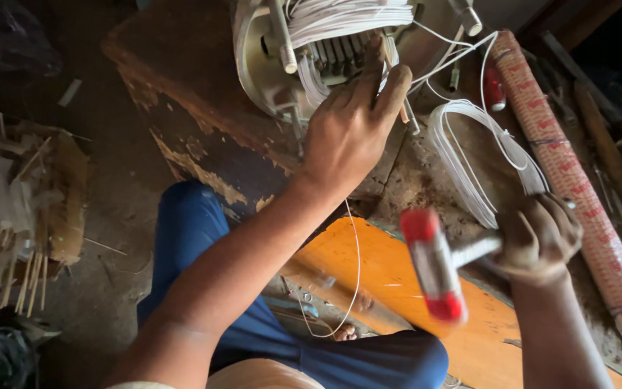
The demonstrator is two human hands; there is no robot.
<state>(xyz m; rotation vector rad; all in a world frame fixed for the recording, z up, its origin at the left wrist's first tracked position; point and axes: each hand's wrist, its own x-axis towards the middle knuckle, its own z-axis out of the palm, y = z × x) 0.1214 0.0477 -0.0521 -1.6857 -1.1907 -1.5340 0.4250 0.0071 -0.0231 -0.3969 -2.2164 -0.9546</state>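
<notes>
**Stator and mallet: hand positions**

The stator (311, 50), wound with white wire (347, 14), sits at the far edge of the worn desk (181, 79). The left hand (350, 126) rests against its slots, fingers curled round a thin wooden stick (402, 112) pressed to the windings. The right hand (538, 238) is in a full closed grip on the metal handle of a mallet (433, 266) with red end caps, raised near the orange board (368, 266) and blurred. A loose wire coil (469, 166) lies between stator and patterned roll (570, 166).
</notes>
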